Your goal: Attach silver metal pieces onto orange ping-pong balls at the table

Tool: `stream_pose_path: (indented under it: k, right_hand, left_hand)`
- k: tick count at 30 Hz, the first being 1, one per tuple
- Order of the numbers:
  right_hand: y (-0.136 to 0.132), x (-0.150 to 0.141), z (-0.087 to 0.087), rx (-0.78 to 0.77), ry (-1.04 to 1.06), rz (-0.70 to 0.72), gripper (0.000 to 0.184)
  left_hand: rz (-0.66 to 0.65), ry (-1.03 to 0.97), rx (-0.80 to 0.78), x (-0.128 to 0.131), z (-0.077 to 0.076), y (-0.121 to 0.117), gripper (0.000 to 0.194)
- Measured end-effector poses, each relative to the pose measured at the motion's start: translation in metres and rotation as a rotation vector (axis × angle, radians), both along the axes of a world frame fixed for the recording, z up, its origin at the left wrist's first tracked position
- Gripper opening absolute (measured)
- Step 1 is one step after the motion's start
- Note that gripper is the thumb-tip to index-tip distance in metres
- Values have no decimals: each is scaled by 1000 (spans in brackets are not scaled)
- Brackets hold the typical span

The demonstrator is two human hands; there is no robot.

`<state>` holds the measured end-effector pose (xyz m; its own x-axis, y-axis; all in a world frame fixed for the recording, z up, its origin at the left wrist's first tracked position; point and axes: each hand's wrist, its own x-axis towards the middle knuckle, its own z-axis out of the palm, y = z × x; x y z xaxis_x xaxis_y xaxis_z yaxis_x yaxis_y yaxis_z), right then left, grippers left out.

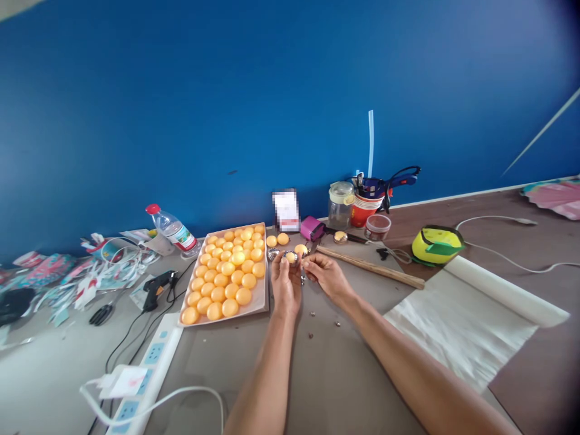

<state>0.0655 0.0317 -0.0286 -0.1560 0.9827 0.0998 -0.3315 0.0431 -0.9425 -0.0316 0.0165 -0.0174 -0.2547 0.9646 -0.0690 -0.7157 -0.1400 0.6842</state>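
My left hand is closed on a small orange ball with shiny silvery trim, held up near the middle of the table. Close to its right, my right hand has thumb and fingertips pinched together; anything between them is too small to make out. Just beyond my hands lie another orange ball and a shiny silvery piece. Two plain orange balls rest farther back. Several tiny metallic bits are scattered on the table in front of my wrists.
A shallow box full of orange balls stands left of my hands. To the right are a wooden stick, a white sheet roll and a yellow-green pouch. A power strip, glue gun and bottle lie left.
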Motion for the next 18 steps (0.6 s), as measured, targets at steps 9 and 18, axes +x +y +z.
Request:
stream_pose_path:
  k: [9,18]
  right_hand:
    - [-4,-6,8,-81,81,-7,25]
    - [-3,-8,3,-8,-86,-87,15]
  left_hand:
    - [-46,59,7,4,0,-3,38]
    - [-56,82,39,5,-1,-3,39]
